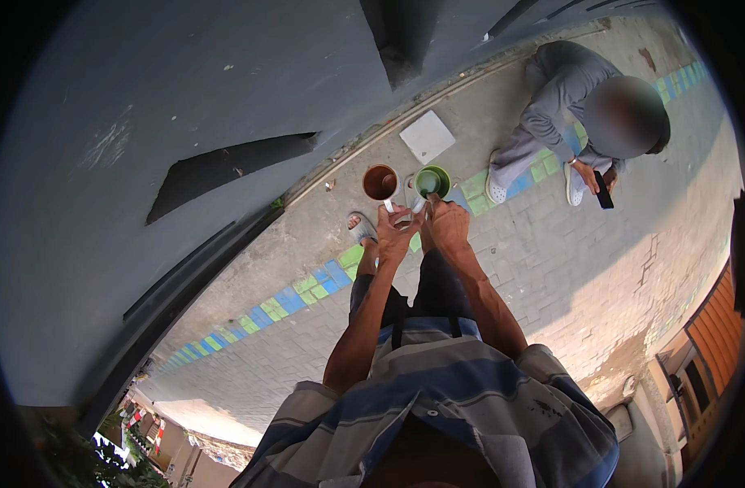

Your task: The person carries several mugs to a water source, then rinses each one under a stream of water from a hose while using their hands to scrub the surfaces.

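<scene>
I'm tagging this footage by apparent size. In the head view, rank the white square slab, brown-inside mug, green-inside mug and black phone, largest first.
1. White square slab
2. Brown-inside mug and green-inside mug: too alike to rank
3. Black phone

brown mug (380,184): smooth, glossy | green mug (433,180): glossy | shirt (458,382): matt cloth

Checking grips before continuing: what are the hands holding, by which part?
Left hand: the brown-lined mug, by its handle. Right hand: at the green mug, near side; its exact hold cannot be told.
</scene>
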`<action>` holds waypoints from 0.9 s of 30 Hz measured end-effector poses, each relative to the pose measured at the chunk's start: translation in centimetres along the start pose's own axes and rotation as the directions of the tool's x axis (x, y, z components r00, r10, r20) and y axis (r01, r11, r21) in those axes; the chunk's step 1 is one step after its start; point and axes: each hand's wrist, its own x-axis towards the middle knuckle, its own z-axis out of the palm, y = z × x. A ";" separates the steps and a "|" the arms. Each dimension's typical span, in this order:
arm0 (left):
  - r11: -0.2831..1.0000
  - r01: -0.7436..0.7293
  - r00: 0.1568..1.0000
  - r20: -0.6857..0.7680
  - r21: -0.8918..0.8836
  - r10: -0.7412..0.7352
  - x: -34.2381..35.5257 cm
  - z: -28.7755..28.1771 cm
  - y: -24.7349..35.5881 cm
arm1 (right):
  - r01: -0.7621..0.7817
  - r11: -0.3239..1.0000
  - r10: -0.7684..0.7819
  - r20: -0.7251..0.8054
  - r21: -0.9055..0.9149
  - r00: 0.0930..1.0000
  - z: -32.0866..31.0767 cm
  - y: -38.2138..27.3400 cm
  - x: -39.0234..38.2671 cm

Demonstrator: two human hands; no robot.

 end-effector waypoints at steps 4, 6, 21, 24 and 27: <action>0.995 0.047 0.997 -0.068 0.085 -0.042 0.0 0.7 1.6 | 0.031 0.997 -0.034 0.039 0.068 0.999 -0.6 -0.9 0.2; 0.991 0.020 0.994 -0.107 0.129 -0.006 0.1 0.7 2.0 | 0.035 0.994 -0.041 0.060 0.104 0.997 -0.9 -1.4 0.5; 0.994 0.046 0.991 -0.130 0.100 -0.032 1.4 -1.3 2.4 | -0.228 0.643 -0.395 0.571 0.732 0.720 -9.5 5.0 14.7; 1.000 0.020 0.991 -0.135 -0.003 -0.021 0.6 0.2 1.6 | 0.111 0.987 -0.081 -0.236 0.115 0.968 -11.7 12.6 26.0; 0.995 0.087 0.978 -0.186 -0.056 -0.096 -0.7 -3.0 2.3 | 0.094 0.995 -0.092 -0.359 -0.012 0.929 -11.1 13.6 37.0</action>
